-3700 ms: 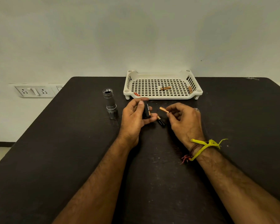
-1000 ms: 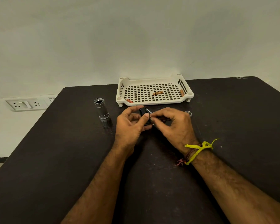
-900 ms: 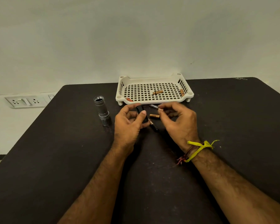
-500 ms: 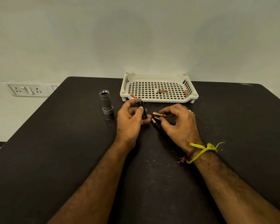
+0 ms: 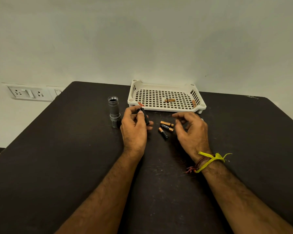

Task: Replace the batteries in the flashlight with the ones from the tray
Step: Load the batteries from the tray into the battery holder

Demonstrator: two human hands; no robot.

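My left hand [image 5: 134,127] grips a black battery holder [image 5: 145,116] between thumb and fingers, just in front of the white tray [image 5: 166,108]. Three black-and-copper batteries [image 5: 166,127] lie loose on the dark table between my hands. My right hand [image 5: 191,129] hovers just right of them, fingers curled and apart, holding nothing. The grey flashlight body [image 5: 114,110] stands upright with its open end up, left of my left hand. In the tray lie a copper battery [image 5: 169,100] in the middle, another [image 5: 194,103] at the right wall and a reddish one [image 5: 140,104] at the front left.
The black table [image 5: 57,149] runs back to a pale wall. A wall socket plate [image 5: 29,93] sits left of the table's far corner. A small metal part [image 5: 202,119] shows just behind my right hand.
My right hand pulled batteries out of the holder and laid them on the table, then let go and opened. My left hand kept hold of the holder.
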